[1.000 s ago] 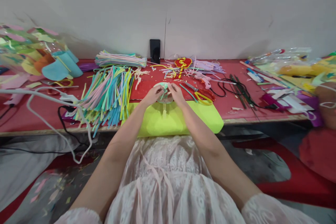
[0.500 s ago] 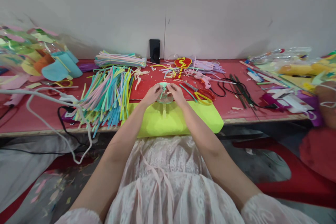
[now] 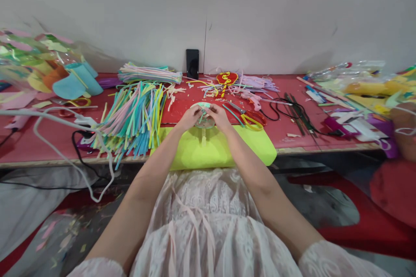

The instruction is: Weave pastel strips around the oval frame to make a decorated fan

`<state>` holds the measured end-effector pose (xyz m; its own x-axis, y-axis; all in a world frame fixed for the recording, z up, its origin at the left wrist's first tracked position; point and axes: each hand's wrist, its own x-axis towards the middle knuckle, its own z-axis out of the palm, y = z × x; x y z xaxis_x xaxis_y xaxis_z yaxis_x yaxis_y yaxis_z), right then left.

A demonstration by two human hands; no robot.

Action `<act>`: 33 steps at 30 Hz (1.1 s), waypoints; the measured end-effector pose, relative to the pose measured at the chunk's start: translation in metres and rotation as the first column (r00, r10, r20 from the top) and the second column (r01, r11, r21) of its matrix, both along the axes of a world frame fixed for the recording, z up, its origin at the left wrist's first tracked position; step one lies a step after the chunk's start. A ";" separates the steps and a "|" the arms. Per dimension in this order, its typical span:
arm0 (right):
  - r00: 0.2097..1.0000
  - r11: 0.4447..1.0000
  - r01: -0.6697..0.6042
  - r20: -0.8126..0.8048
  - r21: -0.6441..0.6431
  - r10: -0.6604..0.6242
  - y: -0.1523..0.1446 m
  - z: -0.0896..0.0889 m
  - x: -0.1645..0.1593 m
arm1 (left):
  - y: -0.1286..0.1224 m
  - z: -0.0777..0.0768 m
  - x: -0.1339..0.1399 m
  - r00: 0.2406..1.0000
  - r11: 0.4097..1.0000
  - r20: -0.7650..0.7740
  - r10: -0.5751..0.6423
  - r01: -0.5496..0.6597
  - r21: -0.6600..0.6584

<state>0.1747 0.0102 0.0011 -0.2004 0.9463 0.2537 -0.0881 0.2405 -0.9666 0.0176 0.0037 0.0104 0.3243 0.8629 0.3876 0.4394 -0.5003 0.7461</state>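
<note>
At the centre of the table, a pale green round piece (image 3: 205, 122) with a pale yellow stick (image 3: 203, 136) below it rests over bright yellow-green material (image 3: 224, 151). My left hand (image 3: 191, 117) is closed at the left of the round piece, its fingertips pinching a thin mint-green strip (image 3: 203, 112). From the right, my right hand (image 3: 218, 116) closes its fingertips on the same small spot. The fingers partly cover the strip, so its exact shape is hidden.
Left of my hands lies a large heap of pastel pipe cleaners (image 3: 133, 117). Scissors with yellow handles (image 3: 251, 122) and a pink glue gun (image 3: 254, 101) lie to the right. A red heart-shaped piece (image 3: 226, 78) and a black phone (image 3: 192, 64) are behind. A white cable (image 3: 110, 169) hangs over the table edge.
Both hands stay at the round piece with only a slight shift of the fingers. The whole view has moved a little; nothing else visibly differs.
</note>
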 end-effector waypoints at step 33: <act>0.999 0.998 0.048 -0.016 0.030 -0.048 0.000 0.000 -0.002 | 0.004 -0.003 -0.001 1.000 0.999 0.029 0.012 -0.011 -0.035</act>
